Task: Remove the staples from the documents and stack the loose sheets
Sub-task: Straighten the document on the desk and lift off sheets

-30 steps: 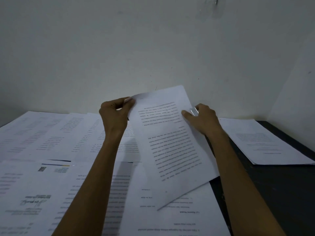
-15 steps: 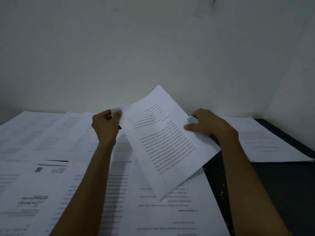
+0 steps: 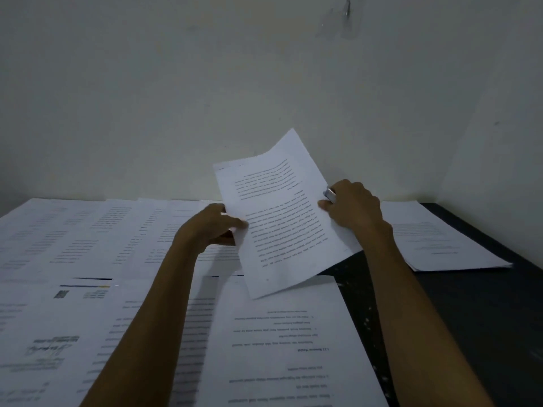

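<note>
Over the far part of the dark tabletop a printed sheet is held tilted up, the left hand pinching its left edge with thumb and curled fingers, the right hand gripping its right edge with a small silvery tool tucked in, a stack of sheets lying by the far right corner.

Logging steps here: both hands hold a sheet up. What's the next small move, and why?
Likely lay the sheet on the stack at the right. It looks free of other pages, held at its edges by the left hand and right hand, and that stack lies just beyond the right hand.
</note>
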